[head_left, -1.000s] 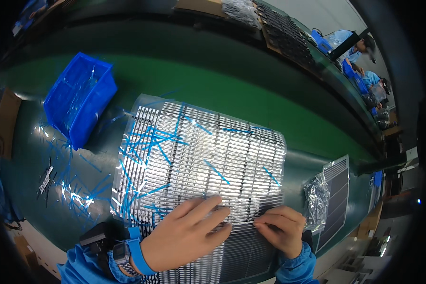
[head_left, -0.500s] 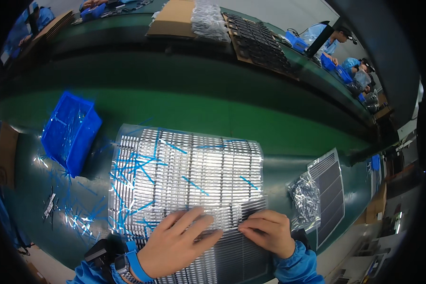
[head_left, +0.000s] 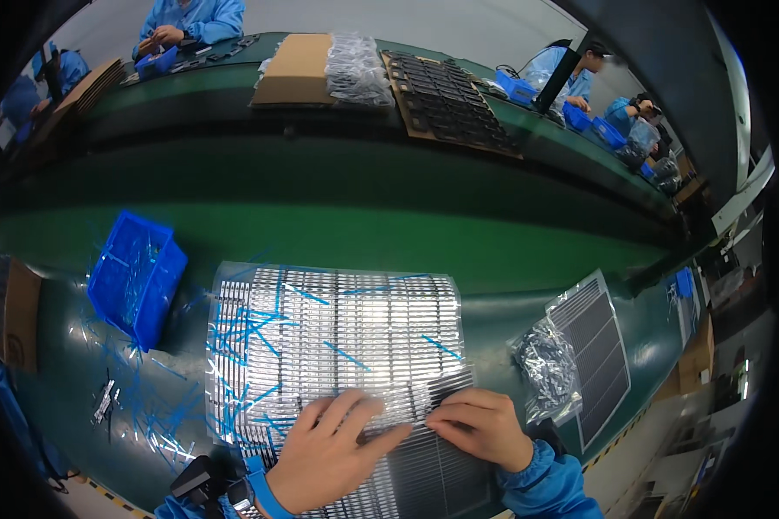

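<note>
A clear sheet bearing rows of narrow silvery strips [head_left: 381, 333] lies before me, with dark rows [head_left: 437, 480] showing at its near right. My left hand [head_left: 337, 454] rests palm down on the near part, fingers spread. Close to its fingertips, my right hand [head_left: 483, 426] pinches thumb and fingers together at the border between silvery and dark rows. Whatever is in that pinch is too small to make out. Loose thin blue strips [head_left: 346, 355] are scattered over the sheet, thickest along its left side.
A blue bin [head_left: 138, 281] with blue strips inside stands left, above a litter of strips on the green table. To the right, a clear bag of small pieces [head_left: 547, 368] overlaps a dark striped sheet [head_left: 601, 346]. Across the far bench, cardboard [head_left: 294, 69] and co-workers in blue appear.
My view has tilted up, so the far bench and a co-worker at upper left show more. Both hands keep nearly the same place on the sheet, the right still pinching.
</note>
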Available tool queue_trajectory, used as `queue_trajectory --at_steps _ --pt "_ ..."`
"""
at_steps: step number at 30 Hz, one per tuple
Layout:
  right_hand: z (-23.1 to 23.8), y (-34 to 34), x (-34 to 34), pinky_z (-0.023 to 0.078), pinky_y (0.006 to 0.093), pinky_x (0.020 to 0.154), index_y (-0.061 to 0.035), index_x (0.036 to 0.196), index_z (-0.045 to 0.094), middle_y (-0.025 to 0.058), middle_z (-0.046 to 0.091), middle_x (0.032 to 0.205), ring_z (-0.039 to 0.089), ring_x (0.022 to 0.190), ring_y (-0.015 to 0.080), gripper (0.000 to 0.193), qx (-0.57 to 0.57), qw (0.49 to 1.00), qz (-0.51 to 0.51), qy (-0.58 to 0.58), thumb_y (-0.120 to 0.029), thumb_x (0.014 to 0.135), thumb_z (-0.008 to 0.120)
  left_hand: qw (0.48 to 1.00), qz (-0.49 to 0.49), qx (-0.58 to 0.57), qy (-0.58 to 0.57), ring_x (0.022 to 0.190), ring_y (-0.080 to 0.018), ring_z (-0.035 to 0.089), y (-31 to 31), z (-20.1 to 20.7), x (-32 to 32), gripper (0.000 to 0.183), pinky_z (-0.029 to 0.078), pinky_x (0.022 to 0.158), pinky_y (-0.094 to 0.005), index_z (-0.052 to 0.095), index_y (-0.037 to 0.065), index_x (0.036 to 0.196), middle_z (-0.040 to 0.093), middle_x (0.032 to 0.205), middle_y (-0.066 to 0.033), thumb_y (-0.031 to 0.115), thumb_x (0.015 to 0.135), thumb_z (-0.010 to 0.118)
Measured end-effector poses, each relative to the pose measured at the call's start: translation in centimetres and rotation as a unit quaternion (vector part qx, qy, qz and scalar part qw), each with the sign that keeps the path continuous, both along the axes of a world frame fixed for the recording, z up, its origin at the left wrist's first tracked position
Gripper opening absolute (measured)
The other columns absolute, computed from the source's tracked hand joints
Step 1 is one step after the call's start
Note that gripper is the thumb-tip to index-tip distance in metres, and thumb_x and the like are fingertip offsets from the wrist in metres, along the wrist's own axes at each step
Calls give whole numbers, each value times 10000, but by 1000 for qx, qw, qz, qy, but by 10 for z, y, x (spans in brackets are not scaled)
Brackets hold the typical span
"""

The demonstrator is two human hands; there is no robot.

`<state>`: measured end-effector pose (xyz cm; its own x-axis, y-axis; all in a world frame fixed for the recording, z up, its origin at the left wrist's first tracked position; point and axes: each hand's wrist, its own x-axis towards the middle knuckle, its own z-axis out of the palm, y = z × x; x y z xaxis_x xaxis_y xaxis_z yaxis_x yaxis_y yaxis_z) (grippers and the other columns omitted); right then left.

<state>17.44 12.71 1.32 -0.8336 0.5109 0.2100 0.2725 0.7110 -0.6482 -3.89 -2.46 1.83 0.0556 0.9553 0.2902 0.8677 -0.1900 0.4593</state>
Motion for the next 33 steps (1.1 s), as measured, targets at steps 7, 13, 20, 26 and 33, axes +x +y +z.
queue_trajectory --at_steps 7,13,20,26,33 --pt "1 1 1 587 329 684 -91 955 786 44 726 922 714 784 212 165 -9 1000 1 -2 -88 797 833 999 10 21 28 1188 -244 555 3 -3 6 453 415 988 -403 736 266 1224 593 1193 -45 157 786 686" --pt "12 -3 -3 529 272 589 -52 995 767 79 717 879 665 689 134 163 -117 988 -98 -25 -81 843 819 999 18 27 -1 1193 -263 557 1 -4 4 466 418 999 -421 725 260 1242 593 1200 -59 143 794 667" --pt "7 -4 -15 427 233 517 -43 1012 742 19 664 787 540 596 61 264 -138 985 -104 -1 -96 792 878 1000 -1 14 -10 1193 -296 559 -2 -7 5 460 426 1004 -430 719 217 1259 595 1202 -88 146 808 657" --pt "1 1 -8 400 205 530 -32 1005 721 8 662 813 515 620 33 279 -201 974 -104 3 -51 780 884 1000 1 28 6 1232 -254 521 -4 -17 5 521 405 1009 -419 716 288 1284 588 1209 -33 190 772 739" --pt "-1 4 -1 404 188 586 5 1062 685 -1 659 854 520 681 14 229 -280 954 -87 60 16 858 786 999 -2 12 -32 1250 -267 516 -7 -15 3 455 400 1037 -430 749 265 1216 592 1232 -38 180 770 745"
